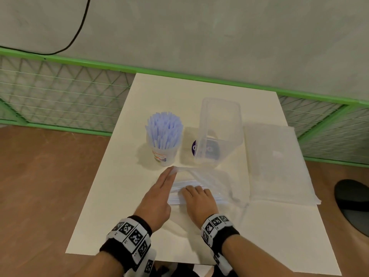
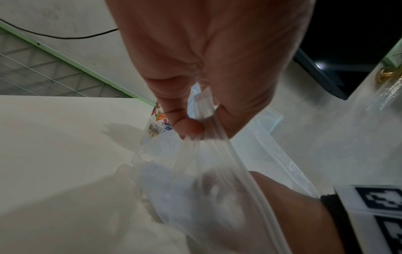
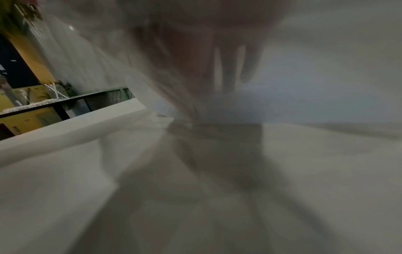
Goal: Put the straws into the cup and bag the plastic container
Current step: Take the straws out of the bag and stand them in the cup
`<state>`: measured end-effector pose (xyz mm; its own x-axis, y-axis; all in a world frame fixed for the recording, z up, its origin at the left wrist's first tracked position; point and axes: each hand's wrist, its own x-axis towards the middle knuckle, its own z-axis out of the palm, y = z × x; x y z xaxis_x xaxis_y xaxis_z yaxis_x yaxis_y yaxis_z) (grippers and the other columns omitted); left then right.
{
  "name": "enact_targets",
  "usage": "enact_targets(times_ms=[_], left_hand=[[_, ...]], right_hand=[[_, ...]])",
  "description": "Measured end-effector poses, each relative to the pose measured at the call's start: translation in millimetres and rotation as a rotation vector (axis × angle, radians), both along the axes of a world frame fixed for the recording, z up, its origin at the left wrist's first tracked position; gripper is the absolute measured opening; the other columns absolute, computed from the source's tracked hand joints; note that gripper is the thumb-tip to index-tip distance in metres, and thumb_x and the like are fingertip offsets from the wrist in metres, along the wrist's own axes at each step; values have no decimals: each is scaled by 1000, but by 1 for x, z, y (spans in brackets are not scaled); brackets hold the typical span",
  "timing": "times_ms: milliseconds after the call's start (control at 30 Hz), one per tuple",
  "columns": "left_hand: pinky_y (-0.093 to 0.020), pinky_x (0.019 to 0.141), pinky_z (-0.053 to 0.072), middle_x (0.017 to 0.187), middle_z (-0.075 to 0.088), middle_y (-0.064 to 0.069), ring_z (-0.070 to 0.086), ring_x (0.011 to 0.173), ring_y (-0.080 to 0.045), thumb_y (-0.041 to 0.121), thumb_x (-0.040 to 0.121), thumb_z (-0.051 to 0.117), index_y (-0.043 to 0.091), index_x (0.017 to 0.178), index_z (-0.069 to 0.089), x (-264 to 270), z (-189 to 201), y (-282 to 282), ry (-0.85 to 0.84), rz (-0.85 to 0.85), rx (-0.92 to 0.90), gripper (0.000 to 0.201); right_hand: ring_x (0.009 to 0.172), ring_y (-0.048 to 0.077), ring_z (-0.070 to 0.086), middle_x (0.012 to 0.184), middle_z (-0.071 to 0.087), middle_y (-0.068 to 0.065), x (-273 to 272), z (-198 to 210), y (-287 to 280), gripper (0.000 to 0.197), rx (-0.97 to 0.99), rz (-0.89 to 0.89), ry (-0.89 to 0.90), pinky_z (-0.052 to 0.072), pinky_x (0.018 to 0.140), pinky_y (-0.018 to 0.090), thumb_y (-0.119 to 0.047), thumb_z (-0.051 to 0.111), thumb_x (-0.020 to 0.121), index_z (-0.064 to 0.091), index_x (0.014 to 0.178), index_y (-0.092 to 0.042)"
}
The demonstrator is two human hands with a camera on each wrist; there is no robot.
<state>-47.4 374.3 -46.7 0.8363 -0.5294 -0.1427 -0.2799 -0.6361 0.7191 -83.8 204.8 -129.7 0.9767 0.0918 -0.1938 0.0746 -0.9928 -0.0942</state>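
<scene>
A clear cup (image 1: 164, 154) packed with pale blue straws (image 1: 164, 128) stands mid-table. To its right is the empty clear plastic container (image 1: 219, 134). In front of them lies a clear zip bag (image 1: 211, 182) holding a bundle of loose straws (image 1: 178, 189). My left hand (image 1: 171, 173) pinches the bag's zip edge (image 2: 217, 146) between thumb and fingers and lifts it. My right hand (image 1: 194, 193) is inside the bag's mouth, its fingers curled over the straw bundle. The right wrist view is blurred and shows only fingers (image 3: 228, 68) behind plastic.
A flat stack of clear bags (image 1: 277, 162) lies at the table's right side. The white table (image 1: 123, 206) ends close behind the cup, against a green wire fence (image 1: 60, 92). A black round object (image 1: 353, 204) sits off the right edge.
</scene>
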Motion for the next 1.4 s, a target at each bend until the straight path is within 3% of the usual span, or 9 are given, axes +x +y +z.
enact_targets(times_ms=[233, 333, 467, 567, 633, 700, 833, 1100, 1400], left_hand=[[-13, 105, 32, 157, 1, 24, 25, 140, -1, -15, 70, 43, 36, 152, 11, -1, 4, 4, 19, 13, -5, 102], [-19, 105, 37, 157, 1, 25, 28, 140, -3, -15, 70, 42, 36, 152, 11, 0, 6, 5, 21, 20, 0, 102], [-25, 104, 41, 157, 2, 25, 31, 139, -6, -15, 69, 42, 36, 152, 11, 0, 9, 5, 26, 18, 1, 103], [-27, 103, 43, 157, 1, 25, 33, 138, -7, -15, 69, 42, 36, 152, 11, 0, 9, 6, 28, 23, 13, 102], [-27, 103, 43, 157, 0, 25, 33, 138, -7, -15, 69, 43, 36, 152, 10, -1, 9, 6, 31, 24, 18, 102], [-26, 102, 43, 157, 0, 26, 33, 138, -7, -15, 70, 43, 36, 152, 10, -1, 9, 5, 33, 25, 17, 103], [-22, 104, 39, 157, 1, 24, 28, 141, -4, -16, 70, 42, 35, 152, 11, -1, 9, 5, 31, 37, 14, 102], [-20, 100, 41, 157, 1, 25, 34, 137, -6, -16, 71, 43, 35, 152, 11, 0, 7, 5, 32, 37, 9, 101], [-25, 100, 45, 158, -3, 25, 37, 136, -8, -15, 72, 44, 36, 153, 8, -1, 6, 5, 54, 46, 13, 102]], right_hand=[[77, 19, 65, 92, 67, -6, 5, 1, 5, 41, -29, 2, -19, 53, 65, 31, -17, 83, 54, 71, 93, -23], [80, 20, 65, 96, 68, -5, 8, 1, 6, 45, -11, 4, -28, 54, 66, 32, -15, 81, 56, 70, 98, -22], [81, 21, 64, 98, 65, -4, 11, 2, 9, 38, 0, 0, -26, 54, 67, 33, -12, 80, 57, 69, 92, -22], [97, 24, 62, 113, 62, -1, 13, 9, 12, 36, 25, 5, 33, 52, 81, 36, -10, 71, 72, 66, 107, -19], [114, 28, 52, 129, 52, 3, 15, 10, 13, 37, -4, 34, 77, 43, 96, 39, -9, 57, 86, 58, 122, -15], [121, 28, 45, 134, 46, 4, 17, 10, 13, 37, -23, 47, 62, 37, 102, 39, -8, 49, 91, 52, 127, -14], [121, 27, 45, 130, 48, 5, 20, 12, 13, 36, -45, 48, 83, 36, 102, 38, -8, 48, 90, 54, 125, -14], [117, 28, 48, 121, 59, 5, 23, 10, 12, 31, -73, 39, 130, 34, 101, 38, -10, 47, 90, 57, 119, -15], [116, 27, 50, 118, 58, 5, 26, 13, 14, 29, -119, 85, 210, 34, 101, 40, -23, 54, 90, 57, 117, -14]])
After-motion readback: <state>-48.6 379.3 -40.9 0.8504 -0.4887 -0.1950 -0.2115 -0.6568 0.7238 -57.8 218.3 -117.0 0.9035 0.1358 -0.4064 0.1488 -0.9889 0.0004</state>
